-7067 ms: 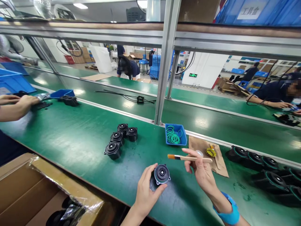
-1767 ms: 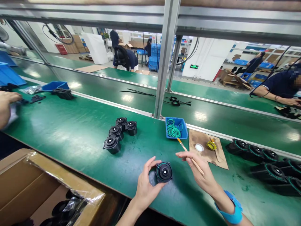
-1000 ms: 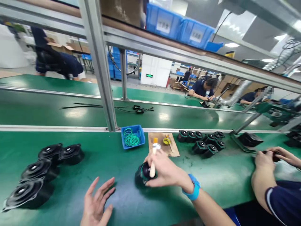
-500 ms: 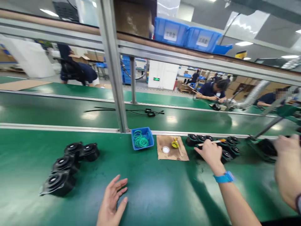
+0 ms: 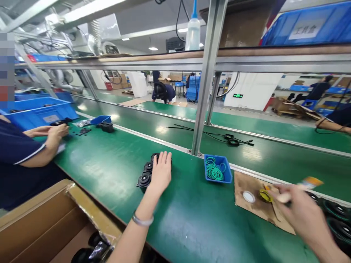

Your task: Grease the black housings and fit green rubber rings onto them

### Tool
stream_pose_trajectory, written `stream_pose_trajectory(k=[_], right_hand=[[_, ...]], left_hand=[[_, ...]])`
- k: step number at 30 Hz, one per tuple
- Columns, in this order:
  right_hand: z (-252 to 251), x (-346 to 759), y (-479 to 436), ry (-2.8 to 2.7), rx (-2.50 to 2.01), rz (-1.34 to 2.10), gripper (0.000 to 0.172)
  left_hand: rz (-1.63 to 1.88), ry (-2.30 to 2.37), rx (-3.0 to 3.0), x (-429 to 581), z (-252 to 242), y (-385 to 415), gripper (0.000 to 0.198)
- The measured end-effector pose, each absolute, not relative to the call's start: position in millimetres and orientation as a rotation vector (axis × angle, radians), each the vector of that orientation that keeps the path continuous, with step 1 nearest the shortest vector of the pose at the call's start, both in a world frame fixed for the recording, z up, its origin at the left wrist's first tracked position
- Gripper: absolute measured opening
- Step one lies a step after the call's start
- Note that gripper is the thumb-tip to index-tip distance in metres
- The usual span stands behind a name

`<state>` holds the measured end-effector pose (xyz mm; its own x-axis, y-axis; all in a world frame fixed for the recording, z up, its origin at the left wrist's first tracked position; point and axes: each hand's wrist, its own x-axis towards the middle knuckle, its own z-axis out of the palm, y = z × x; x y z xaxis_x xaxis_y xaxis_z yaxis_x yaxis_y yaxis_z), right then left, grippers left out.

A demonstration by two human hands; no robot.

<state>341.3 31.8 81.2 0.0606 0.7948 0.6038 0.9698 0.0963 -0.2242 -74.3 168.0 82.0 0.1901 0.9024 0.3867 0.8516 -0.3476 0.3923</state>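
Note:
My left hand (image 5: 161, 171) lies over the right side of a cluster of black round parts (image 5: 144, 180), its fingers stretched forward over one part that it mostly hides. Over at the right, my right hand (image 5: 301, 206) is closed around a wooden-handled brush (image 5: 312, 182), whose bristles point up and right. Beneath and left of that hand is a stained piece of cardboard (image 5: 238, 195) with a white round lid (image 5: 249, 197) and a small yellow container (image 5: 265, 195). Green rings (image 5: 214, 171) fill a blue tray (image 5: 229, 176) between my hands. More black parts (image 5: 340, 212) stand at the right edge.
A co-worker's hands (image 5: 56, 131) handle a dark part at the left, near a large blue bin (image 5: 46, 113). An open cardboard box (image 5: 35, 223) stands at the lower left. A metal post (image 5: 204, 91) rises behind the blue tray. Cables (image 5: 192, 129) lie beyond the rail.
The view has swung left. My left hand has moved from bare table onto the black parts. My right hand, with the brush, has moved from the right-hand black parts towards the cardboard.

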Motion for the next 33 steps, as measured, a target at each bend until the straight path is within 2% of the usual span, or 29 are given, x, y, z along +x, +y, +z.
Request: stream_pose_trajectory(k=[4,9,12,16,22,26,30,33], right_hand=[[84,265,89,-2.127,-1.509,-0.281,0.006],[69,220,160,-2.313,-1.646,-0.258,0.015],[68,211,188,-2.319,-1.818,-0.293,0.004],[63,202,204,-2.230,-2.067,-0.318,0.023],[57,194,209,-2.144,-2.202,-0.269,0.021],[71,199,193,-2.123,-2.091,-0.256,0.008],[90,195,141,-2.165,-1.843,-0.162,0.014],[94,179,94,-2.190,-1.488,0.143,0.024]], left_hand=[[0.716,1.697,2.417,-81,88,191,0.073],[0.576,1.548,2.433,-73,80,141,0.080],[0.563,1.308,2.171,-63,71,102,0.090],[0.624,1.145,1.916,-51,53,67,0.099],[0.783,1.058,1.779,-56,26,47,0.096],[0.880,1.048,1.650,-60,21,44,0.084],[0.968,1.038,1.587,-55,16,44,0.085],[1.014,1.012,1.610,-51,13,43,0.082]])
